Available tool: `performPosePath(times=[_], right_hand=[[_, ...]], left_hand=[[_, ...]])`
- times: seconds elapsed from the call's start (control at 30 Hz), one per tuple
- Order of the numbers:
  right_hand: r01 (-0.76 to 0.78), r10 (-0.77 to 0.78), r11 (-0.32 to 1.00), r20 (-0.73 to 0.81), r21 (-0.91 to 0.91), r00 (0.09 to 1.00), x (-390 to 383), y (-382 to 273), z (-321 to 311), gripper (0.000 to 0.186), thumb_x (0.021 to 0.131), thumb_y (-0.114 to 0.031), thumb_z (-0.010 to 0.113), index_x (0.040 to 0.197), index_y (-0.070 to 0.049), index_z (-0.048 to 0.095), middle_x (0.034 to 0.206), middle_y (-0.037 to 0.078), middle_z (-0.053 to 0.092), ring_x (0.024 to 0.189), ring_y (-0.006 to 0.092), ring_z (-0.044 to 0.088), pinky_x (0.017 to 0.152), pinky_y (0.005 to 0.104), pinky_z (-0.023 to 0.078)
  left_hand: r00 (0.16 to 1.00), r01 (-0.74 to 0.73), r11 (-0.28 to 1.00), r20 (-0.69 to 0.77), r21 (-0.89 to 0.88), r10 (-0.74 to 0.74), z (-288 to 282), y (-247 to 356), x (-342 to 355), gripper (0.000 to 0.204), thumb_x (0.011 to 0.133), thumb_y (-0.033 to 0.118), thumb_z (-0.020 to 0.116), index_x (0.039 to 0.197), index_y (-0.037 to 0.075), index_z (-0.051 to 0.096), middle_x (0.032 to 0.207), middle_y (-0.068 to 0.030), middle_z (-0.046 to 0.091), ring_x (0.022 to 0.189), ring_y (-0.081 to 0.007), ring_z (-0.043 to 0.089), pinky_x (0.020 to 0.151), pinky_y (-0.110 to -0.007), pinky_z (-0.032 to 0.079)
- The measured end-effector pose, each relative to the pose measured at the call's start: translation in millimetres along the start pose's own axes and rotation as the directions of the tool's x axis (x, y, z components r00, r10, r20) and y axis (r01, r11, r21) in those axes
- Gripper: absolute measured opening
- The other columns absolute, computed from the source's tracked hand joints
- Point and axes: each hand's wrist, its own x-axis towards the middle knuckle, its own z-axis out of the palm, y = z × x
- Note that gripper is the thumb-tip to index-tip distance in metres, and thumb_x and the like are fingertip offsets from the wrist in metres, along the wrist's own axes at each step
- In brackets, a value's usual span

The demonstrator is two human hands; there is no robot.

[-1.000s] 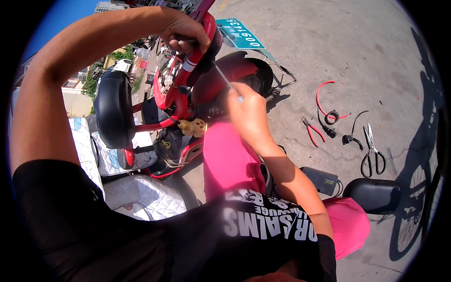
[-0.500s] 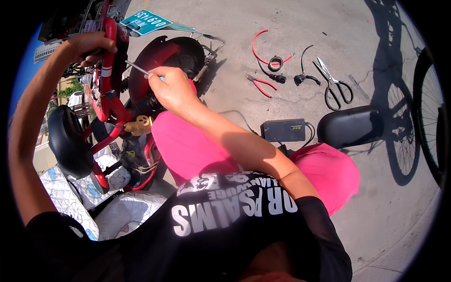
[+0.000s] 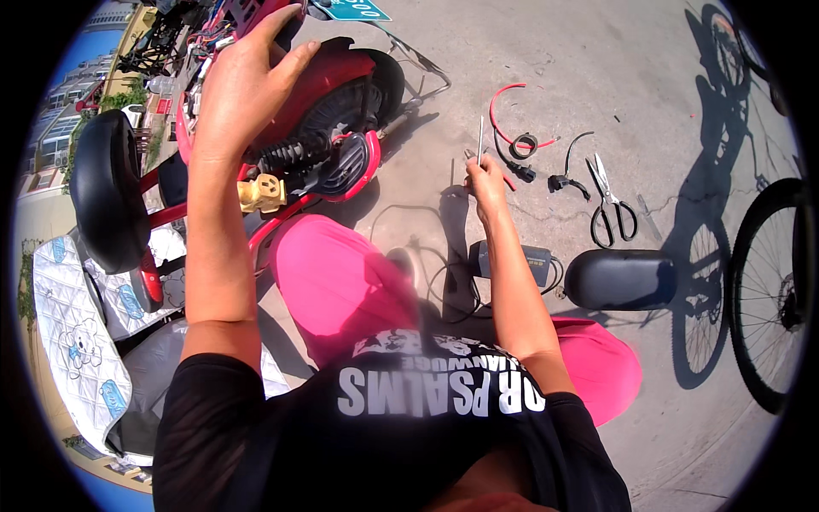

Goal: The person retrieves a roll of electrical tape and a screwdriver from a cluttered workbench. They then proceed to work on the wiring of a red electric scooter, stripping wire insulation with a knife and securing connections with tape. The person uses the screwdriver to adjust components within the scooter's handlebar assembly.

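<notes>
My left hand (image 3: 243, 98) is at the red electric scooter (image 3: 341, 72), its thumb and fingers around the edge of a slotted red plastic cover (image 3: 246, 12). Loose coloured wires (image 3: 198, 43) show beside the cover; part of the grip is hidden. Over on the ground side, my right hand (image 3: 486, 181) is closed around a screwdriver (image 3: 480, 138), its thin metal shaft pointing away from me. Just beneath that hand lie pliers, mostly covered, with a red handle end (image 3: 509, 183) showing. A yellow socket block (image 3: 263, 194) hangs on the scooter frame near my left forearm.
Right of my right hand lie a roll of black tape (image 3: 523, 146), a red cable (image 3: 503, 96), black plug leads (image 3: 565, 183) and scissors (image 3: 607, 200). Nearer are a black charger box (image 3: 522, 263) and a black pad (image 3: 621, 279). A bicycle wheel (image 3: 768, 294) stands far right.
My right hand has moved right with the screwdriver, from the scooter to above the pliers. My left hand has shifted right, and the red cover now stands away from the wires.
</notes>
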Motion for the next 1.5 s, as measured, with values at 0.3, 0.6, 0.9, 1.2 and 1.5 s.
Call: performPosePath(times=[0.3, 0.6, 0.9, 1.2, 1.5], right_hand=[[0.233, -0.276, 0.950, 0.212, 0.205, 0.938, -61, -123, 90, 0.027, 0.090, -0.017, 0.070, 0.111, -0.002, 0.063, 0.083, 0.001, 0.064, 0.050, 0.0032, 0.043, 0.043, 0.0200, 0.032], [0.734, -0.738, 0.613, 0.121, -0.292, 0.664, -57, -129, 92, 0.004, 0.087, -0.001, 0.066, 0.091, -0.002, 0.065, 0.082, -0.001, 0.052, 0.063, 0.0049, 0.047, 0.053, 0.0204, 0.037], [0.521, -0.553, 0.616, 0.147, -0.591, 0.820, -44, -159, 78, 0.008, 0.090, 0.001, 0.060, 0.096, 0.001, 0.066, 0.071, 0.003, 0.063, 0.060, 0.0036, 0.052, 0.053, 0.0218, 0.040], [0.676, -0.571, 0.213, 0.472, -0.705, 0.672, -57, -238, 121, 0.028, 0.085, 0.003, 0.065, 0.113, -0.001, 0.065, 0.098, 0.010, 0.065, 0.080, 0.0114, 0.059, 0.066, 0.0244, 0.046], [0.779, -0.360, 0.325, 0.692, -0.536, 0.626, -121, -236, 272, 0.037, 0.078, -0.004, 0.074, 0.113, -0.004, 0.061, 0.100, 0.014, 0.068, 0.084, 0.0297, 0.068, 0.072, 0.0343, 0.054]], left_hand=[[0.777, 0.531, 0.050, 0.510, -0.846, 0.369, 116, -14, -35, 0.071, 0.096, 0.044, 0.056, 0.149, 0.004, 0.030, 0.139, -0.0115, 0.050, 0.112, -0.0184, 0.056, 0.084, -0.030, 0.050], [0.729, 0.656, -0.654, 0.540, -0.376, 0.421, 125, -22, -48, 0.056, 0.097, 0.028, 0.058, 0.144, 0.006, 0.039, 0.138, -0.0156, 0.050, 0.125, -0.0312, 0.052, 0.101, -0.044, 0.045], [0.952, -0.079, 0.461, -0.204, -0.884, -0.229, 60, -48, -101, 0.027, 0.087, 0.000, 0.065, 0.114, 0.000, 0.063, 0.099, -0.0105, 0.065, 0.082, -0.0171, 0.064, 0.066, -0.028, 0.051], [0.834, 0.041, 0.964, -0.522, -0.262, -0.177, 23, -96, -89, 0.045, 0.068, 0.010, 0.082, 0.111, 0.009, 0.067, 0.111, -0.0073, 0.059, 0.101, -0.0257, 0.057, 0.085, -0.038, 0.042], [0.823, -0.107, 0.900, -0.545, -0.422, -0.157, 19, -116, -68, 0.015, 0.066, 0.001, 0.074, 0.079, 0.005, 0.069, 0.093, -0.0047, 0.066, 0.090, -0.0231, 0.059, 0.082, -0.035, 0.039]])
